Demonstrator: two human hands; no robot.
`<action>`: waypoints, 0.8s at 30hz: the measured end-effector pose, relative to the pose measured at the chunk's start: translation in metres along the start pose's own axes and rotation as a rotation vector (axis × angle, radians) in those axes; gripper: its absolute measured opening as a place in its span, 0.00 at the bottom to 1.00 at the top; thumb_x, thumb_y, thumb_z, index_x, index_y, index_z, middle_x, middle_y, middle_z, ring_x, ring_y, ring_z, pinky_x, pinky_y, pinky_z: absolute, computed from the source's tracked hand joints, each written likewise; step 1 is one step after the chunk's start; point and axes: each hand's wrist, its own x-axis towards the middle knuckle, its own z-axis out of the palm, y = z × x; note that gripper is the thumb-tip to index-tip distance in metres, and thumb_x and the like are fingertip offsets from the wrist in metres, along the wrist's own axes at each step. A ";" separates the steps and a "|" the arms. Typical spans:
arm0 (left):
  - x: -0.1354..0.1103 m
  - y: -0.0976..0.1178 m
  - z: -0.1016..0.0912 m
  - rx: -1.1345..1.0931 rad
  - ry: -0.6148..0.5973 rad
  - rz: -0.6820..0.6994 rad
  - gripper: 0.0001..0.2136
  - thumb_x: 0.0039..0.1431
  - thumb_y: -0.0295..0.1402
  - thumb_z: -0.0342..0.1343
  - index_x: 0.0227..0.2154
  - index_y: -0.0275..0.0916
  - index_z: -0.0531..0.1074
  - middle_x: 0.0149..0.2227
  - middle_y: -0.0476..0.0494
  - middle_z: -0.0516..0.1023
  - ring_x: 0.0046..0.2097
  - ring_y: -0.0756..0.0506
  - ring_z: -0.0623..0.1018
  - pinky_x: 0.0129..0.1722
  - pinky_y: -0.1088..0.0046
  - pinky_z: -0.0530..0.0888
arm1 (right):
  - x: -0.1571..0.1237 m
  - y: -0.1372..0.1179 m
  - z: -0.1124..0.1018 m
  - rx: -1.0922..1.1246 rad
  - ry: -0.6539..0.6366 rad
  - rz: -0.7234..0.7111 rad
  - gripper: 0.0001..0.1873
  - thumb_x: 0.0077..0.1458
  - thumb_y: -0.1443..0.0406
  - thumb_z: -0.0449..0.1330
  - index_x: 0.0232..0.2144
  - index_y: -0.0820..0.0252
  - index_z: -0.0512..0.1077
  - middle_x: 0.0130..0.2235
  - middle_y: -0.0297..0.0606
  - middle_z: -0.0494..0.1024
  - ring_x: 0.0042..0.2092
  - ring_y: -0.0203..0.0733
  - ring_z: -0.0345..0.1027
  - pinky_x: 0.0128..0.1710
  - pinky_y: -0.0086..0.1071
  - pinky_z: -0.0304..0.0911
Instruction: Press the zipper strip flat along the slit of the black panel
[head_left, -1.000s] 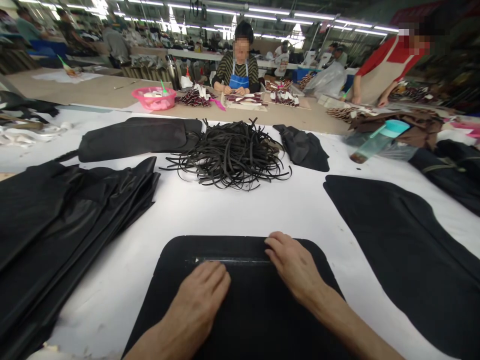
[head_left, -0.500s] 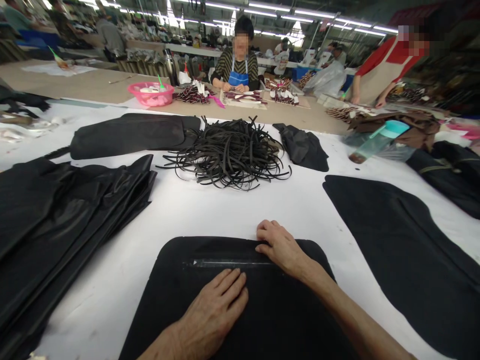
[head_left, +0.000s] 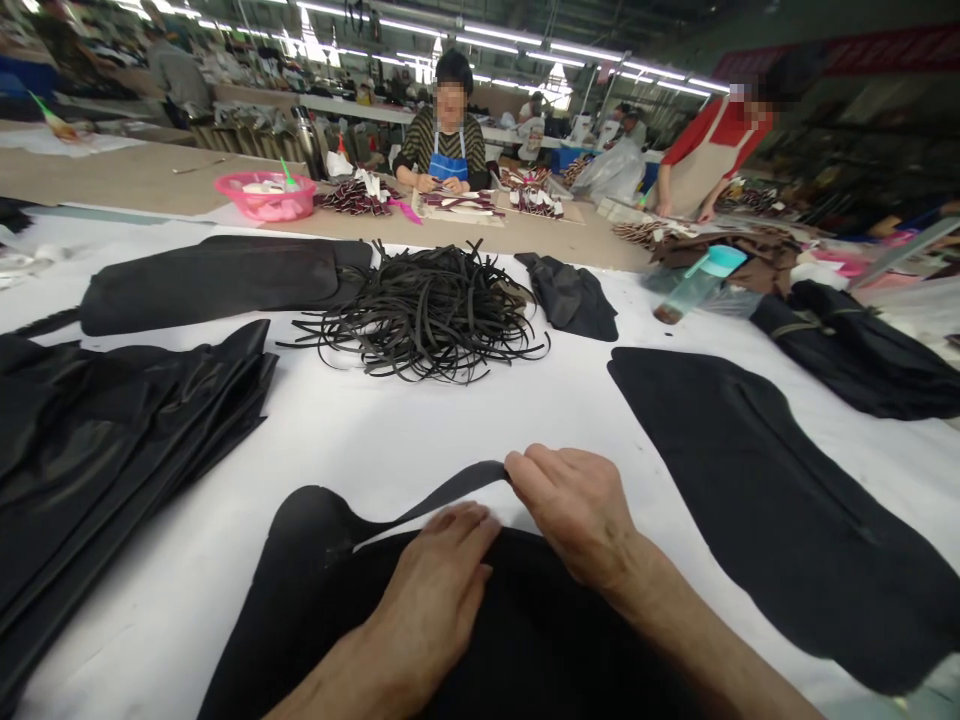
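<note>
A black panel (head_left: 270, 600) with rounded corners lies on the white-covered table before me. My right hand (head_left: 576, 505) is closed on the far edge strip (head_left: 454, 487) of this panel and holds it raised and bowed. Between that strip and the rest of the panel a long slit gapes, and white shows through it. My left hand (head_left: 431, 590) lies flat, its fingers stretched over the near side of the slit. The right fingertips are partly hidden behind the knuckles.
Beyond the panel is a heap of thin black strips (head_left: 439, 315). Stacked black pieces (head_left: 97, 440) lie at left, another black panel (head_left: 720, 450) at right. Further back are a turquoise-lidded bottle (head_left: 701, 280), a pink basin (head_left: 266, 200) and two people at another table.
My right hand has gone from resting on the panel's far edge to gripping and lifting it, so the slit has opened. The left hand has shifted slightly away from me. The view has turned right.
</note>
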 end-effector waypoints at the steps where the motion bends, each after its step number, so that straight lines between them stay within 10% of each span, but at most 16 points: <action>1: 0.011 0.003 0.001 -0.046 -0.057 -0.048 0.21 0.56 0.24 0.49 0.53 0.38 0.61 0.54 0.40 0.67 0.56 0.42 0.66 0.56 0.61 0.65 | 0.001 -0.001 0.000 -0.012 0.000 -0.029 0.16 0.61 0.73 0.42 0.30 0.65 0.68 0.24 0.36 0.62 0.25 0.41 0.52 0.24 0.36 0.45; 9: 0.042 0.009 0.014 0.096 -0.305 -0.230 0.07 0.55 0.23 0.51 0.32 0.37 0.72 0.34 0.42 0.76 0.37 0.38 0.76 0.37 0.63 0.73 | -0.011 0.011 0.042 -0.154 -0.319 0.135 0.09 0.51 0.77 0.57 0.35 0.64 0.68 0.35 0.41 0.69 0.36 0.48 0.60 0.34 0.38 0.53; 16: 0.034 0.011 0.013 0.158 -0.344 -0.190 0.06 0.57 0.22 0.51 0.33 0.37 0.70 0.35 0.45 0.75 0.37 0.41 0.75 0.37 0.65 0.72 | -0.056 0.014 0.028 0.242 -0.198 0.462 0.13 0.58 0.77 0.53 0.43 0.60 0.66 0.44 0.38 0.70 0.44 0.45 0.62 0.44 0.36 0.57; 20: 0.032 0.010 0.014 0.165 -0.357 -0.142 0.07 0.59 0.23 0.49 0.34 0.39 0.70 0.35 0.47 0.74 0.36 0.43 0.74 0.36 0.68 0.72 | -0.071 -0.001 0.023 0.481 -0.398 0.343 0.21 0.53 0.81 0.56 0.45 0.55 0.65 0.43 0.32 0.70 0.44 0.41 0.61 0.45 0.34 0.56; 24: 0.022 0.006 0.008 0.216 -0.362 -0.120 0.08 0.58 0.21 0.48 0.33 0.38 0.69 0.35 0.46 0.73 0.36 0.42 0.73 0.35 0.65 0.71 | -0.075 -0.010 0.033 0.190 -0.518 0.239 0.11 0.56 0.77 0.56 0.37 0.58 0.68 0.34 0.35 0.68 0.36 0.45 0.59 0.36 0.39 0.53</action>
